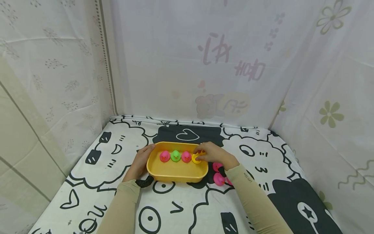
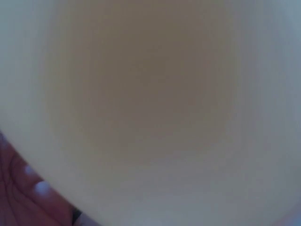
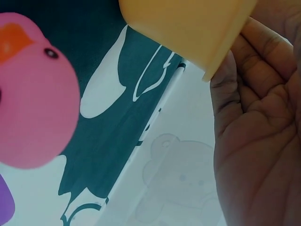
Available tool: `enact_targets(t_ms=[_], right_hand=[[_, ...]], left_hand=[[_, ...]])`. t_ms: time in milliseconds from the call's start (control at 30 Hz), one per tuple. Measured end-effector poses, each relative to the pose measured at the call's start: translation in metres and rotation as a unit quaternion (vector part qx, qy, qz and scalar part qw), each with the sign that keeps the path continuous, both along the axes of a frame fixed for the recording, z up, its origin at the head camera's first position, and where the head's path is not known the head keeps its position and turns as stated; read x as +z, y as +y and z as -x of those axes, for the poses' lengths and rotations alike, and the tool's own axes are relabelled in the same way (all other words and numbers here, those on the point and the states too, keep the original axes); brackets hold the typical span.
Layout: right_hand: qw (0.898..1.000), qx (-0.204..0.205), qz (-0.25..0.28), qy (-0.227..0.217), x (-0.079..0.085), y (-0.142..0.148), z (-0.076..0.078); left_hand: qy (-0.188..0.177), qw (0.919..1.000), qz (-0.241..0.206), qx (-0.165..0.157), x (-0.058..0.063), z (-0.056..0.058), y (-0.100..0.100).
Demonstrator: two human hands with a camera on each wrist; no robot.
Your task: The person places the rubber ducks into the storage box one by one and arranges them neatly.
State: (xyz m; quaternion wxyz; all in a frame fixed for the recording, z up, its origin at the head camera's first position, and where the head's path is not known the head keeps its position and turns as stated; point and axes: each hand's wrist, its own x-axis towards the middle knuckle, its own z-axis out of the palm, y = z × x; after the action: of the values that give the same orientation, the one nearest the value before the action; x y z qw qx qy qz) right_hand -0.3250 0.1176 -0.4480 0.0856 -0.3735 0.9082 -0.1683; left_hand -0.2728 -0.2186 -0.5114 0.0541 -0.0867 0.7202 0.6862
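A yellow tray [image 1: 178, 174] sits on the patterned cloth, with a row of small rubber ducks inside: a pink duck [image 1: 165, 156], a green duck [image 1: 175, 156], another pink duck [image 1: 186, 157] and a yellow duck [image 1: 196, 158] at the right end. My left hand [image 1: 142, 161] holds the tray's left end; its wrist view is mostly filled by a blurred pale surface. Over the right rim reaches my right hand [image 1: 214, 152], its fingers pinching the yellow duck. In the right wrist view, the tray's wall [image 3: 188, 28] hides those fingertips.
Several pink ducks [image 1: 219, 179] lie on the cloth right of the tray, partly under my right forearm. A purple thing [image 3: 4, 202] shows at the right wrist view's edge. Pale printed curtains [image 1: 181, 65] enclose the back and sides.
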Motion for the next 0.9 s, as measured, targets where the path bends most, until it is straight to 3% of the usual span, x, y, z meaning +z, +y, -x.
enact_targets(t_ms=[533,900], right_hand=[[0.997,0.012,0.073,-0.013,0.006,0.008,-0.008],[0.994,-0.021,0.105,-0.011,0.009,0.027,-0.017]], left_hand=[[-0.002,1.0,0.004,0.002,0.001,0.001,0.001],[0.002,1.0,-0.001,-0.009,0.0,-0.001,0.001]])
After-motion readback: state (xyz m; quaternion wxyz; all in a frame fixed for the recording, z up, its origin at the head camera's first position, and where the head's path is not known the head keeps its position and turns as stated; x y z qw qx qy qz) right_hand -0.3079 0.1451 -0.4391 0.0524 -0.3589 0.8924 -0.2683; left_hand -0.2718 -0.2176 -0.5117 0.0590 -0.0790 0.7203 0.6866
